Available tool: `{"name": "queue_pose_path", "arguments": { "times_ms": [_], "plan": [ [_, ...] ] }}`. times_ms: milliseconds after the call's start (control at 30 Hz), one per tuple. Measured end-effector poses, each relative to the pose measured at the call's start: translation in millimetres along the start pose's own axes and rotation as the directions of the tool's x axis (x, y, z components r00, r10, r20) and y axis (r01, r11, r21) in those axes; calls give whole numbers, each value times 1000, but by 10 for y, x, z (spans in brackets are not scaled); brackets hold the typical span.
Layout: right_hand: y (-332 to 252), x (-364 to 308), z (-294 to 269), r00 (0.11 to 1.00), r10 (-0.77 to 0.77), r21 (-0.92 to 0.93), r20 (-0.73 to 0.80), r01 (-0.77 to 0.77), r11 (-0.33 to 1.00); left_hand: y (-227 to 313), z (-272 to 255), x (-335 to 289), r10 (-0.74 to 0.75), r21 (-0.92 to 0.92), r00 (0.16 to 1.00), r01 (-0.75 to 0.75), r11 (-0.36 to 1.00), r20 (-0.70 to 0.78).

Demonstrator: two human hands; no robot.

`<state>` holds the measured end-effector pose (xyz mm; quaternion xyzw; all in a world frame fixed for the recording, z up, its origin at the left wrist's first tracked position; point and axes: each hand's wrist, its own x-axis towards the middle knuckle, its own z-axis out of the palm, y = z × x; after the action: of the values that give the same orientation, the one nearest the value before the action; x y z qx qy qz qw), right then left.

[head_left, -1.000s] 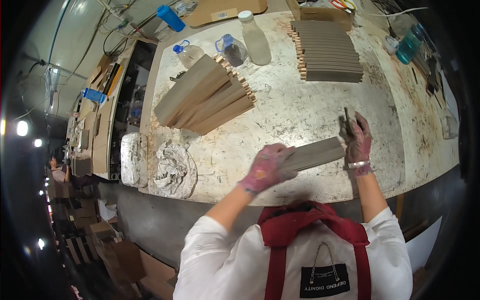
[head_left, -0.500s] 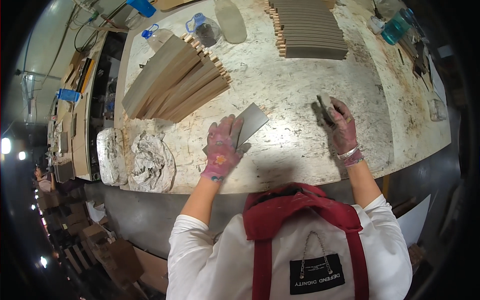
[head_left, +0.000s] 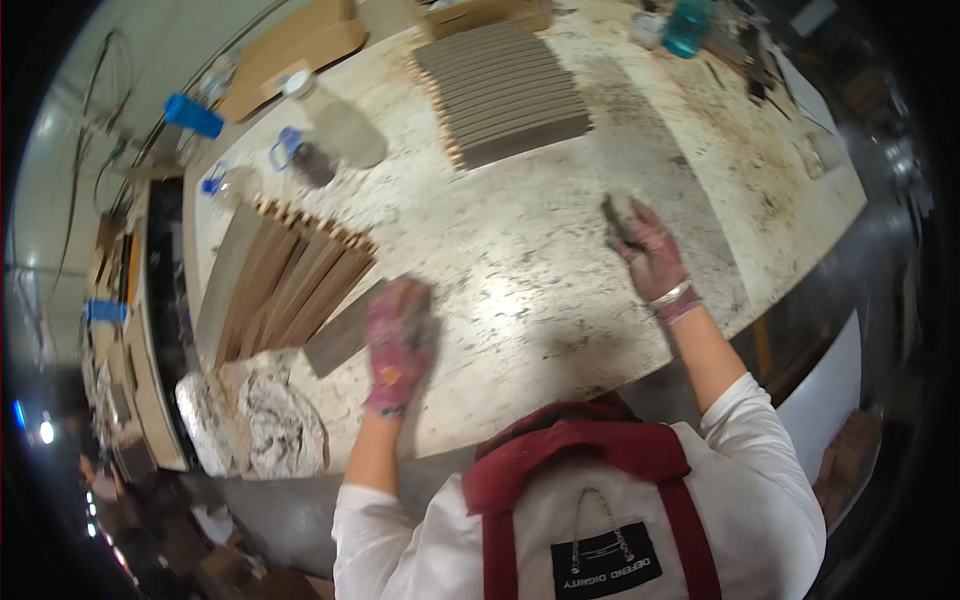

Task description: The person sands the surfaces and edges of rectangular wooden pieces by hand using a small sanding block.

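My left hand (head_left: 398, 345), in a pink patterned glove and blurred by motion, grips the upper right end of a flat grey-brown board (head_left: 340, 334). Beside it lies a fanned pile of similar boards (head_left: 275, 285) with pale wooden pegs along the far ends. Over the right half of the table, my right hand (head_left: 655, 258), gloved in stained pink, closes around a small grey pad (head_left: 617, 218) whose exact kind I cannot make out. Farther back sits a neat row of grey boards (head_left: 510, 95), with pegs showing on its left side.
The worn white table (head_left: 520, 350) carries a crumpled foil-like wrapping (head_left: 283, 425) at its near left corner. Bottles, among them a large cloudy one (head_left: 345, 130), stand at the far left. A teal bottle (head_left: 688, 28) is at the far right, and a cardboard box (head_left: 485, 15) at the back.
My left hand has moved left with the board, now by the fanned pile. The right hand still holds the pad. The whole view has turned and shifted.
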<state>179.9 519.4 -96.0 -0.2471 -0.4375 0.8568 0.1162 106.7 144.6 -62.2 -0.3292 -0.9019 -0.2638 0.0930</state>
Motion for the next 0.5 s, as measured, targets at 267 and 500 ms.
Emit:
{"name": "queue_pose_path", "arguments": {
  "times_ms": [267,500],
  "plan": [
    [-71,130,-52,960,138,-37,244,-133,990,-286,-641,-697,-382,24,895,398,917,-232],
    [447,-139,1416,737,106,-639,668,494,590,-535,-1116,-1206,-325,117,928,349,930,-182]
  ]
}}
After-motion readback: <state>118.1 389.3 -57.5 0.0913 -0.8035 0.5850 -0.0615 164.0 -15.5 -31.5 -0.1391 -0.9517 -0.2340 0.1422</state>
